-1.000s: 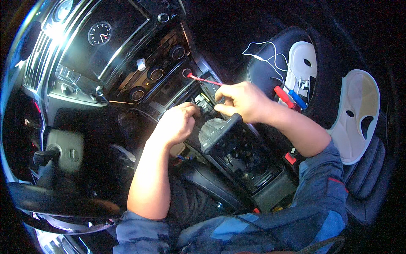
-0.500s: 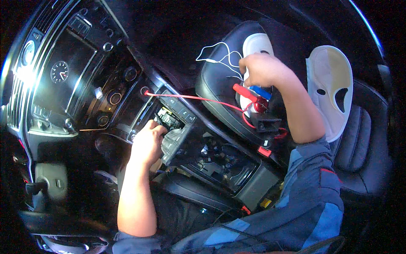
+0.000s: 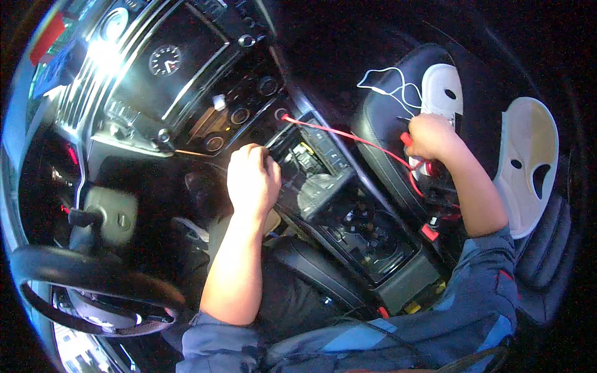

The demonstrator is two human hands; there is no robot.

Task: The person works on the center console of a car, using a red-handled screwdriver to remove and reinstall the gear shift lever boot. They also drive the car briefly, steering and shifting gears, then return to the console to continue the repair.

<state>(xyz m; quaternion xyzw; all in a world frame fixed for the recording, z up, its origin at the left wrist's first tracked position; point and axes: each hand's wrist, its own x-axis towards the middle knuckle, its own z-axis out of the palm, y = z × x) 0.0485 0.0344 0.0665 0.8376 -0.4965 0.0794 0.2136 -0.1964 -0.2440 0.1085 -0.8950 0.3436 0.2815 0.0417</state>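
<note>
Pick-up, apparently: right hand (image 3: 431,135) at the red-handled tool (image 3: 406,139), left hand (image 3: 254,180) beside the console (image 3: 328,149), grips unclear, firm grasp needed next.

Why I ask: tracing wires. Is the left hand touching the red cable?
No, a visible gap separates the left hand from the red cable.

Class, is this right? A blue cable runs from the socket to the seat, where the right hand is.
Not quite: the cable is red, as the head view shows. It runs from the socket to the seat, where the right hand is.
</note>
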